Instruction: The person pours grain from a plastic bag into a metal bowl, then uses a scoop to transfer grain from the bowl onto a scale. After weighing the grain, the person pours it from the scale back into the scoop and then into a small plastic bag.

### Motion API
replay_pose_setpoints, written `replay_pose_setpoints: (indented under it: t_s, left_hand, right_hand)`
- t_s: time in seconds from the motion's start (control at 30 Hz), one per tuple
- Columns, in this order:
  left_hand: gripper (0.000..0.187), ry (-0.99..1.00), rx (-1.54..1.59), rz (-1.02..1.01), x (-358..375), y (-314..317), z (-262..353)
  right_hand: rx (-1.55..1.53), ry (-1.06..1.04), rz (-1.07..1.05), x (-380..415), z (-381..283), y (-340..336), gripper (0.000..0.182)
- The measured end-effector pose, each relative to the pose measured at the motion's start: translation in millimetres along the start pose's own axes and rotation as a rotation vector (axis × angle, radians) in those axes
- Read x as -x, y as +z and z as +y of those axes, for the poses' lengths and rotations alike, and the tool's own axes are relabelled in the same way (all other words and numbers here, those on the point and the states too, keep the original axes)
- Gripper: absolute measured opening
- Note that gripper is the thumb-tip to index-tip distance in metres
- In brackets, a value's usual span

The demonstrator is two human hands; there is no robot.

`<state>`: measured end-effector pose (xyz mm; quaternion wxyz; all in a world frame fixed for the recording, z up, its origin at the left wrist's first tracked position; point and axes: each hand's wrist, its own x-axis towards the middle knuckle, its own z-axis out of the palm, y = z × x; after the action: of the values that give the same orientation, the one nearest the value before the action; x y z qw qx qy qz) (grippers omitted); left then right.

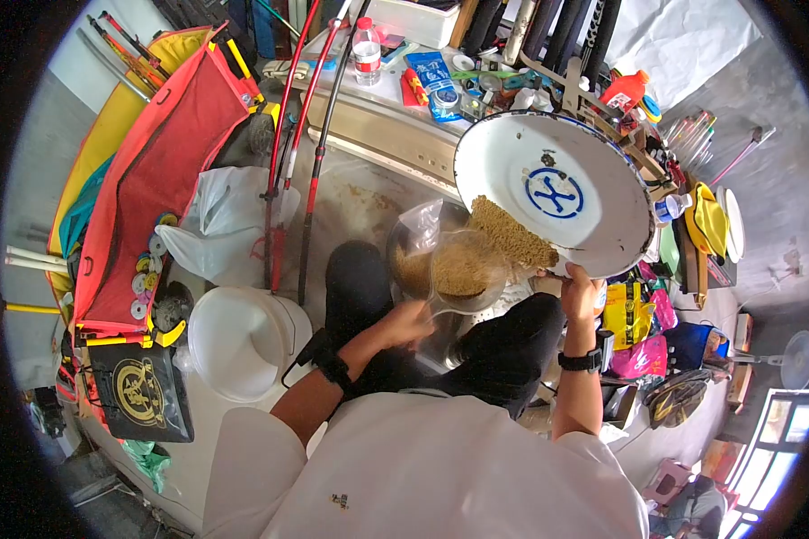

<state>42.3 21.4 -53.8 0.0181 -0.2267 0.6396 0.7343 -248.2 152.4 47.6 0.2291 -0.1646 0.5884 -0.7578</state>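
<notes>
Granules (510, 234), coarse and brown, lie heaped at the lower edge of a tilted, round white enamel basin (512, 157) with a dark rim and blue emblem, which the right hand (582, 292) grips by its edge. The left hand (407, 325) is closed on a clear, round plastic vessel (492, 286) showing more granules, over a round, dark bowl (397, 241) also holding some. A white plastic bucket (211, 337) stands leftward.

Left: red fabric bag (139, 193); black case (176, 422) with gold emblem (141, 393); white bucket (220, 346) beside the case. Upper centre: slender poles (316, 162) in front of a surface (386, 97), which carries a bottle (367, 58) and a blue packet (433, 76). Right: fan (798, 361) near a window (776, 454).
</notes>
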Motion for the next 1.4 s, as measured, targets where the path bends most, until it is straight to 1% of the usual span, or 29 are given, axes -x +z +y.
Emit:
replay_pose_setpoints:
  t_s: [0.07, 0.2, 0.27, 0.3, 0.37, 0.4, 0.47, 0.5, 0.53, 0.57, 0.6, 0.67, 0.73, 0.77, 0.8, 0.83, 0.87, 0.9, 0.93, 1.0, 1.03, 1.07, 1.13, 1.2, 1.23, 1.27, 1.33, 1.37, 1.4]
  left_hand:
    - [0.015, -0.01, 0.012, -0.004, 0.1, -0.6, -0.5]
    - [0.015, 0.01, 0.007, -0.003, 0.0, 0.4, 2.5]
    - [0.015, 0.017, 0.01, -0.004, -0.2, 0.2, 3.6]
    - [0.014, 0.013, 0.002, -0.007, -0.2, 0.0, 5.1]
    - [0.014, 0.008, -0.006, -0.009, 0.4, 0.0, 6.9]
    - [0.014, 0.006, -0.004, -0.008, 0.7, -0.2, 7.1]
    - [0.014, 0.005, -0.003, -0.007, 1.5, -0.5, 7.5]
    - [0.014, -0.006, 0.002, -0.006, 2.0, -0.9, 7.9]
    - [0.015, -0.017, 0.006, -0.004, 2.3, -1.7, 7.9]
    - [0.015, -0.018, 0.006, -0.003, 2.3, -1.9, 8.5]
    - [0.014, -0.007, -0.001, 0.003, 2.8, -1.9, 9.2]
    - [0.014, 0.004, -0.008, 0.008, 4.7, -0.2, 10.4]
    - [0.013, 0.169, -0.051, 0.039, 7.6, 0.8, 22.0]
    - [0.013, 0.099, -0.032, 0.031, 8.4, 0.9, 27.5]
    - [0.013, 0.033, -0.016, 0.021, 9.5, 1.1, 29.8]
    - [0.014, -0.014, 0.033, -0.017, 8.2, 0.2, 25.4]
    - [0.014, 0.004, 0.046, -0.016, 7.8, 0.4, 22.0]
    - [0.014, -0.008, 0.055, -0.027, 7.7, -0.2, 20.3]
    - [0.014, -0.023, 0.066, -0.036, 7.8, -0.9, 18.7]
    - [0.014, -0.01, 0.064, -0.038, 5.2, -1.9, 8.0]
    - [0.015, -0.015, 0.071, -0.038, 4.6, -1.8, 6.9]
    - [0.015, -0.004, 0.066, -0.036, 4.8, -1.2, 6.5]
    - [0.015, -0.063, 0.027, -0.012, 6.4, -0.2, 13.5]
    - [0.015, -0.014, 0.043, -0.021, 5.2, -0.6, 8.0]
    - [0.016, -0.037, 0.041, -0.024, 6.0, 0.1, 9.5]
    - [0.016, -0.061, 0.039, -0.026, 6.5, 0.4, 12.3]
    - [0.018, -0.065, 0.026, -0.02, 6.3, 0.2, 15.1]
    - [0.018, -0.041, 0.031, -0.03, 4.9, 0.5, 10.3]
    - [0.019, -0.019, 0.035, -0.041, 4.5, 0.4, 7.1]
  right_hand:
    - [0.071, -0.088, -0.013, 2.1, -4.0, 4.3, 0.031]
    - [0.05, -0.026, -0.031, 7.0, -5.1, 1.2, 0.03]
    - [0.589, -0.355, -0.067, 7.8, 5.4, -8.0, 0.026]
    - [0.589, -0.356, -0.066, 10.6, 1.8, -5.1, 0.026]
    - [0.463, -0.251, -0.079, 18.6, -6.2, 3.7, 0.018]
    - [0.463, -0.251, -0.079, 23.7, -7.4, 10.9, 0.018]
    - [0.296, -0.286, -0.087, 33.3, -7.8, 22.5, 0.022]
    - [0.531, -0.416, -0.192, 26.6, 7.4, -0.2, 0.028]
    - [0.53, -0.417, -0.193, 20.4, 27.0, -16.2, 0.028]
    - [0.547, -0.479, -0.203, 14.1, 45.9, -29.8, 0.029]
    - [0.563, -0.542, -0.212, 13.3, 48.4, -27.9, 0.03]
    - [0.55, -0.566, -0.202, 18.0, 51.6, -27.1, 0.028]
    - [0.597, -0.395, -0.149, 22.7, 49.8, -22.2, 0.027]
    - [0.421, -0.4, -0.136, 25.2, 51.6, -14.3, 0.028]
    - [0.377, -0.36, -0.015, 28.4, 40.2, 4.7, 0.019]
    - [0.336, -0.282, 0.023, 26.4, 38.6, 8.4, 0.023]
    - [0.294, -0.204, 0.056, 23.6, 38.6, 6.5, 0.028]
    - [0.038, -0.034, 0.121, 9.9, 56.1, -6.9, 0.037]
    - [-0.093, 0.036, 0.164, 13.3, 21.1, 21.8, 0.039]
    - [-0.227, 0.19, 0.048, -3.1, -12.8, 24.4, 0.037]
    - [-0.291, 0.292, 0.054, -15.3, -27.9, 25.0, 0.034]
    - [-0.291, 0.398, 0.058, -32.4, -40.4, 14.1, 0.029]
    - [-0.525, 0.382, 0.004, -61.6, -63.9, 22.6, 0.037]
    - [-0.542, 0.443, -0.017, -93.6, -82.3, 28.2, 0.037]
    - [-0.575, 0.511, -0.004, -111.6, -90.5, 29.4, 0.036]
    - [-0.6, 0.399, -0.125, -132.0, -88.2, 31.7, 0.036]
    - [-0.551, 0.279, -0.067, -145.9, -108.7, 65.4, 0.038]
    - [-0.554, 0.273, -0.077, -161.2, -109.7, 71.0, 0.038]
    - [-0.528, 0.316, -0.054, -180.4, -104.7, 73.0, 0.038]
